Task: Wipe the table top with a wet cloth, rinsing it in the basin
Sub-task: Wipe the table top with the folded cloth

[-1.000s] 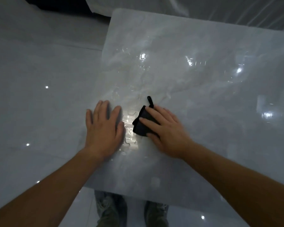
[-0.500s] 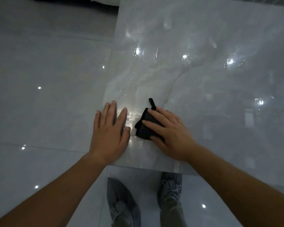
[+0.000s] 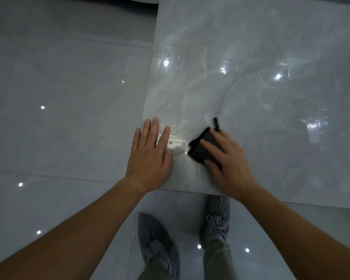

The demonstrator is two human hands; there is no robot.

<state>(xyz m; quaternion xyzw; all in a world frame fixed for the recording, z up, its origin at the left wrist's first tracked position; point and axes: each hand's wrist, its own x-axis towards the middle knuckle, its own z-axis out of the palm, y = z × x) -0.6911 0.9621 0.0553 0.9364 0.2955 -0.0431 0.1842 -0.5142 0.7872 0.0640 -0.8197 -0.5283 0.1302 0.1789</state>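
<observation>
As seen from above by the head camera: near left corner of a pale marbled table top [image 3: 271, 122], glossy with a film of water and spotted with reflected lamps. Flat on that corner, palm down, the left hand [image 3: 150, 156], fingers straight and close together, holding nothing, thumb tip just beside a few water droplets [image 3: 173, 136]. Just to its right, the right hand [image 3: 228, 164], fingers extended and pressing down on a dark folded cloth [image 3: 200, 150] rather than curled round it (outline of this hand smeared by motion blur, so thumb placement hard to tell). Cloth lying on the wet table top close to the front edge, between the two hands, right half covered by the fingers, left edge clear of the left thumb. Small dark loop [image 3: 216, 123] projecting from the cloth's far corner, past the fingertips. Below the front edge, two grey laced shoes [image 3: 158, 245] and greenish trouser legs [image 3: 216, 257] on a glossy tiled floor [image 3: 59, 118]. Against the frame half a second earlier: cloth and right hand shifted to the right, gap between cloth and left thumb wider; left hand in the same flat pose on the corner; front edge higher in view, with more of the shoes exposed.
</observation>
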